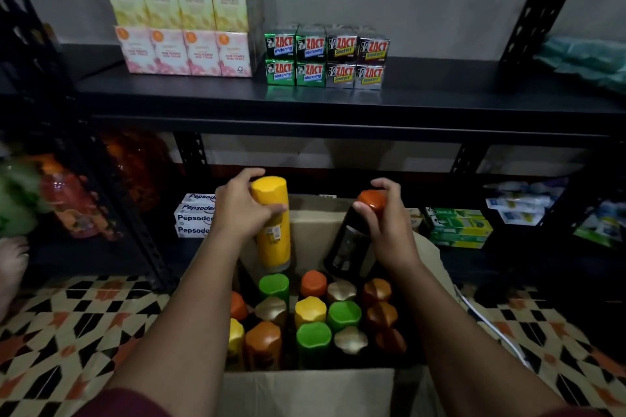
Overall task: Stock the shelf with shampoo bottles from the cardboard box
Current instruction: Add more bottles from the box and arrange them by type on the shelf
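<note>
An open cardboard box [305, 389] stands on the floor in front of me, packed with several upright shampoo bottles [313, 338] with green, yellow, orange, brown and gold caps. My left hand [238, 210] grips a yellow shampoo bottle [272, 240] near its cap, lifted above the box. My right hand [389, 227] holds a black shampoo bottle [349, 247] by its orange cap, also raised and tilted. Above them runs the black shelf [440, 95], with bare board to the right of the toothpaste.
Tissue packs [184, 51] and Zact toothpaste boxes [327, 59] sit on the upper shelf. On the lower shelf lie Pepsodent boxes [193, 218] left and green boxes [457, 227] right. Black shelf uprights [142, 230] flank the box. Patterned floor [67, 332] spreads around; a bare foot [12, 267] at left.
</note>
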A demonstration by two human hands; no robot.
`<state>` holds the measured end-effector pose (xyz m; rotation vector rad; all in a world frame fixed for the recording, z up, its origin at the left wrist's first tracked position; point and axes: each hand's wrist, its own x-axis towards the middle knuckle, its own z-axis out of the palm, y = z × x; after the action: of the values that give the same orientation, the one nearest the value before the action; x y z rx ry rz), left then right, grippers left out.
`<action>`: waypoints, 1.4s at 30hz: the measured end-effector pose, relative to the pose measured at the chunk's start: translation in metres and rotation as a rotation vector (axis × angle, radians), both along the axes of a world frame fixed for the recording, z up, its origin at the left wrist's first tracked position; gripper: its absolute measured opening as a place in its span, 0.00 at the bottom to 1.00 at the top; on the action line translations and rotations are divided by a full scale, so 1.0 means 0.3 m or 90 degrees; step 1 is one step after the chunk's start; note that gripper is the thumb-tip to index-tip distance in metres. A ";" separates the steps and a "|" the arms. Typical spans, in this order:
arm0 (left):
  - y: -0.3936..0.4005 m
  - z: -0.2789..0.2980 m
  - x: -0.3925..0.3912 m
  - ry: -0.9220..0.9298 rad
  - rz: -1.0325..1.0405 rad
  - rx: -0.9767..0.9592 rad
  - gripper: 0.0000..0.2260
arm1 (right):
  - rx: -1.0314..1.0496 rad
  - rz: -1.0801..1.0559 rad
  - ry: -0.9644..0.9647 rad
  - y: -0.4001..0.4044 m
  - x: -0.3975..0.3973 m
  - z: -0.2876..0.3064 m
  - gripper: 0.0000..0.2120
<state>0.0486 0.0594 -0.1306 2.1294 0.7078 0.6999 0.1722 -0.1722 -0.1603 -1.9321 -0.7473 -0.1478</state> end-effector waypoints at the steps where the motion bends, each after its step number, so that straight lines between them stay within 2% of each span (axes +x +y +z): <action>1: -0.004 0.012 0.005 -0.035 -0.025 -0.010 0.36 | 0.047 0.003 0.009 0.008 -0.006 0.019 0.19; 5: -0.020 0.034 0.020 -0.158 -0.114 -0.022 0.29 | 0.173 0.014 0.032 0.054 -0.025 0.096 0.18; 9: -0.058 0.021 0.035 -0.219 -0.200 -0.060 0.23 | 0.163 0.053 -0.004 0.100 -0.025 0.115 0.13; 14: -0.097 -0.037 0.050 -0.163 -0.273 -0.021 0.21 | 0.129 0.069 -0.007 0.101 -0.020 0.047 0.08; 20: -0.112 -0.108 0.050 -0.173 -0.258 0.035 0.17 | 0.120 0.060 -0.026 0.097 -0.005 -0.014 0.07; 26: -0.136 -0.150 0.064 -0.207 -0.238 0.059 0.16 | 0.120 0.017 -0.074 0.103 -0.021 -0.042 0.12; 29: -0.148 -0.179 0.071 -0.223 -0.211 0.067 0.22 | 0.112 0.020 -0.059 0.099 -0.037 -0.060 0.18; 32: -0.158 -0.226 0.076 -0.209 -0.201 0.049 0.36 | 0.108 0.029 -0.049 0.097 -0.046 -0.098 0.33; 35: -0.169 -0.273 0.078 -0.207 -0.193 0.024 0.46 | 0.124 -0.001 -0.048 0.105 -0.042 -0.145 0.44; 38: -0.174 -0.301 0.086 -0.179 -0.182 -0.040 0.54 | 0.159 -0.028 -0.028 0.116 -0.039 -0.168 0.47; 42: -0.178 -0.306 0.089 -0.179 -0.175 -0.045 0.58 | 0.170 -0.025 -0.009 0.126 -0.056 -0.181 0.42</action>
<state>0.0753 0.0060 -0.2224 1.9621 0.2778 0.7882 0.1555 -0.1344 -0.2145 -1.6929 -0.6626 -0.2725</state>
